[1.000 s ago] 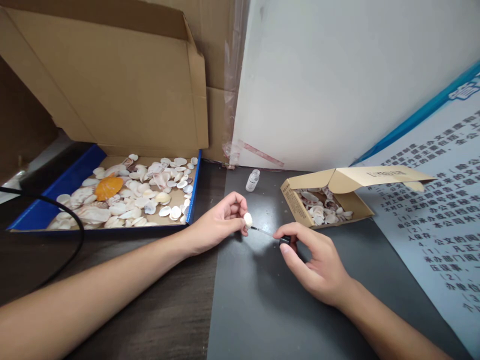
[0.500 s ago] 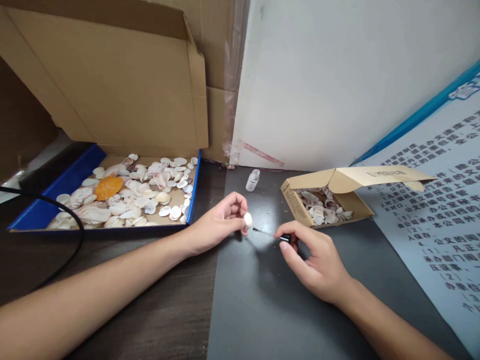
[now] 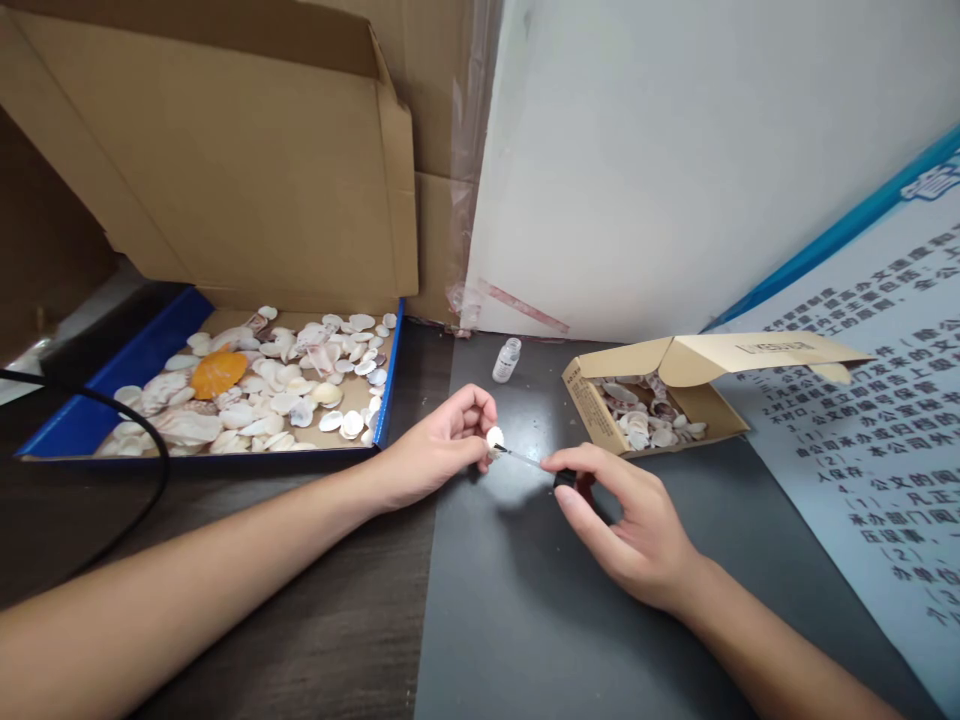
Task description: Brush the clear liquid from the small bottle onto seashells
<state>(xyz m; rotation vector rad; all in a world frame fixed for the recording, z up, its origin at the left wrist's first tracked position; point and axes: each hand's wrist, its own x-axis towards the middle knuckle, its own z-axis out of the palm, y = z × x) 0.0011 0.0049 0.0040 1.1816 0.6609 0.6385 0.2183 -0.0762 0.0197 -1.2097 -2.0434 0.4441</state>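
Observation:
Between the fingertips of my left hand [image 3: 459, 440] is a small white seashell [image 3: 495, 437]. My right hand [image 3: 626, 515] grips the black cap of a small applicator brush [image 3: 525, 459], its thin stem pointing left. The dark brush tip lies against the shell's face, as far as I can see. Behind my hands, a small clear glass bottle [image 3: 507, 360] with a white label stands uncapped on the grey mat [image 3: 510, 620].
At left, an open blue-sided cardboard box [image 3: 390, 385] holds many pale shells and an orange shell [image 3: 218, 373]. A smaller carton [image 3: 589, 405] with shells stands at right, beside a printed sheet [image 3: 862, 420]. A black cable [image 3: 161, 470] loops at far left.
My right hand has moved slightly left, bringing the brush tip from just beside the shell onto it. The shell has turned a little in my left fingers.

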